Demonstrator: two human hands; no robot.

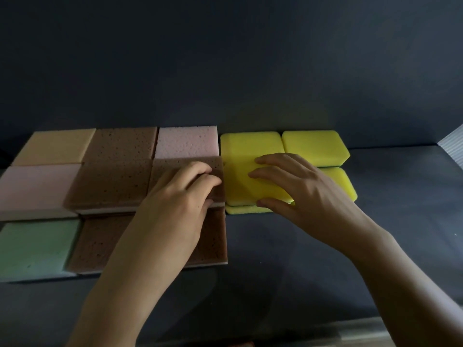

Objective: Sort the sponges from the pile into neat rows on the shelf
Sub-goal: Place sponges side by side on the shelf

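Note:
Flat sponges lie in rows on a dark shelf (325,246). My left hand (183,194) grips a brown sponge (175,165) in the middle row, fingers curled over its top and thumb at its front edge. Beside it, my right hand (300,191) holds a yellow sponge (238,189), fingers spread on top and thumb against the front side. This yellow sponge sits on a second yellow sponge (240,210), whose front edge peeks out below.
Cream (53,146), brown (120,144) and pink (186,141) sponges form the back row; pink (35,186), brown (110,181), green (35,244) and brown (97,244) lie nearer. More yellow sponges (313,144) sit at the back right. A white ridged panel (453,146) stands at the right edge.

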